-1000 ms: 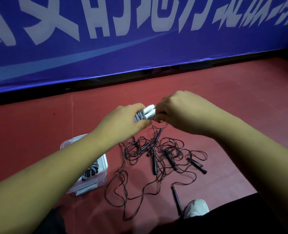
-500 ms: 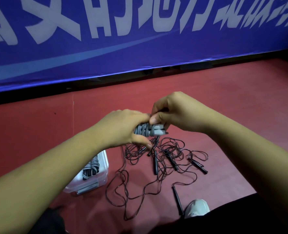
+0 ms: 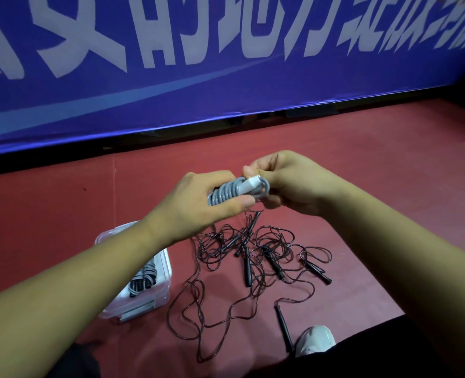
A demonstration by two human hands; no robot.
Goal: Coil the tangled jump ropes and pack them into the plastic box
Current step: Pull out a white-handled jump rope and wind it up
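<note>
- L hand [image 3: 195, 205] is closed round the grey rope bundle [image 3: 225, 193], thumb under and fingers over the turns.
- R hand [image 3: 291, 184] has its fingers curled, pinching the bundle's white handle [image 3: 250, 185] end, just off the L fingertips. Prob. securing the last loop.
- Done so far: the plastic box [image 3: 155, 301], below and behind the L fingers, is open w/ coiled rope [image 3: 142, 279] inside. Can't tell how many.
- Left to do: finish this bundle, drop it in, then the dark tangle [image 3: 253, 255] on the floor straight under both sets of fingers. It has several black handles and nothing coiled, so most of the work remains.
- Around: a white shoe [image 3: 315, 341] back toward the R elbow, a loose black handle [image 3: 283, 326] beside it, and a blue banner [image 3: 225, 77] beyond the fingertips.
- In the way: the L forearm covers part of the box. The cords interloop, so pulling one likely drags the rest.
</note>
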